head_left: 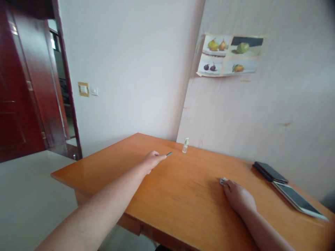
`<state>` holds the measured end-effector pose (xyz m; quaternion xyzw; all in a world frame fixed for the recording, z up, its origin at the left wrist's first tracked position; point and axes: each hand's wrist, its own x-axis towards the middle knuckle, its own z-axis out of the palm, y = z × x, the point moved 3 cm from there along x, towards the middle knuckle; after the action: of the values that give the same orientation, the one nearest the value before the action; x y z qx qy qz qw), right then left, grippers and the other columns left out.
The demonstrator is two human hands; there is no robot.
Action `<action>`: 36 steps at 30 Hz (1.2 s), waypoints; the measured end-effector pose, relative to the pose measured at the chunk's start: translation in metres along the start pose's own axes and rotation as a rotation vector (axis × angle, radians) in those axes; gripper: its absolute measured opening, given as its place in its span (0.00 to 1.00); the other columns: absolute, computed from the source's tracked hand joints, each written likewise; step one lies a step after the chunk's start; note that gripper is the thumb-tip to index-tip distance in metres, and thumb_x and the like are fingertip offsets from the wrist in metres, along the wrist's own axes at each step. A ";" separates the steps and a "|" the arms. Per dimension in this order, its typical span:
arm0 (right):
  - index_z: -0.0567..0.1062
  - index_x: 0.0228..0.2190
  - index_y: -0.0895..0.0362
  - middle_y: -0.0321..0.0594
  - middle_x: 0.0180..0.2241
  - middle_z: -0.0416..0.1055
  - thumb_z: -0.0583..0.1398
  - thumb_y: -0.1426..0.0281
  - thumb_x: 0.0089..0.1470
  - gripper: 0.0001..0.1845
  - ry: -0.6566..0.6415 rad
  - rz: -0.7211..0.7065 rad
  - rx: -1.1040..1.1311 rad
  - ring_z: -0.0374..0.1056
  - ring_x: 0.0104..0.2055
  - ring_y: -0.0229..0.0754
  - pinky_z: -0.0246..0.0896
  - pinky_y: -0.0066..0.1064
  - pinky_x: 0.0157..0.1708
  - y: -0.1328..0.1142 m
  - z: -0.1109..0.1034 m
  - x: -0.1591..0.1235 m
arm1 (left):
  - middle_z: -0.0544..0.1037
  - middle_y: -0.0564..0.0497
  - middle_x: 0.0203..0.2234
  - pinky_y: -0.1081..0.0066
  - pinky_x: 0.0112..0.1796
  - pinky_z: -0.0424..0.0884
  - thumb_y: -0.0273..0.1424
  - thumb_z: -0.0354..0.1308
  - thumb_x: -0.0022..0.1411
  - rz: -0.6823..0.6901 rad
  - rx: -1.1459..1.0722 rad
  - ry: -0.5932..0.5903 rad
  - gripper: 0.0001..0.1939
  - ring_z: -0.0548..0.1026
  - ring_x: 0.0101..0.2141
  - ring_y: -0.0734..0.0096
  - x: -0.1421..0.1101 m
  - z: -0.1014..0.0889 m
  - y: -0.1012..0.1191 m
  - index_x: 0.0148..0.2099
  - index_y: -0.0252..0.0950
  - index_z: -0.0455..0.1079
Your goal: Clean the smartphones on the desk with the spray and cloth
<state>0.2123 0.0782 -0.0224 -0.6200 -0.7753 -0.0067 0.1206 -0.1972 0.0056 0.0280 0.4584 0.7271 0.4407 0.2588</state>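
Note:
My left hand (154, 160) reaches out over the wooden table (180, 195), its fingers closed on a thin, dark bluish flat item (169, 153); only its end sticks out, and its kind is unclear. Just beyond that tip stands a small clear spray bottle (185, 145), upright and apart from the hand. On the right side of the table, my right hand (240, 197) rests low with its fingers wrapped over a crumpled whitish cloth (223, 181). Most of the cloth is hidden under the fingers.
A black tablet-like case (270, 172) and a white-framed tablet (298, 198) lie along the table's right edge. Behind the table, a leaning pale board (235, 115) carries a sheet of fruit paintings (230, 55). A dark red door (21, 83) stands at the left.

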 end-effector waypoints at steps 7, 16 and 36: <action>0.76 0.42 0.53 0.47 0.41 0.77 0.47 0.62 0.63 0.19 0.080 0.011 0.037 0.72 0.44 0.47 0.60 0.33 0.40 -0.011 -0.012 -0.005 | 0.79 0.42 0.35 0.73 0.25 0.67 0.56 0.47 0.58 0.030 -0.435 -0.615 0.31 0.76 0.29 0.68 -0.033 0.100 0.065 0.43 0.33 0.72; 0.77 0.39 0.53 0.43 0.39 0.76 0.50 0.64 0.62 0.16 0.117 0.030 0.098 0.69 0.43 0.45 0.57 0.31 0.41 -0.009 -0.013 -0.003 | 0.77 0.47 0.33 0.73 0.26 0.64 0.52 0.55 0.57 0.111 -0.429 -0.624 0.27 0.74 0.31 0.68 -0.049 0.148 0.078 0.46 0.35 0.68; 0.74 0.31 0.55 0.41 0.31 0.76 0.59 0.58 0.52 0.13 0.273 0.184 0.770 0.71 0.35 0.45 0.63 0.34 0.34 0.016 -0.014 0.000 | 0.77 0.42 0.46 0.65 0.45 0.68 0.48 0.58 0.57 0.575 0.263 -0.253 0.28 0.76 0.45 0.58 -0.039 0.144 0.064 0.54 0.37 0.65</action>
<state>0.2303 0.0801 -0.0110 -0.5895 -0.6395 0.2124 0.4454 -0.0392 0.0414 0.0147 0.7251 0.5808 0.3377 0.1509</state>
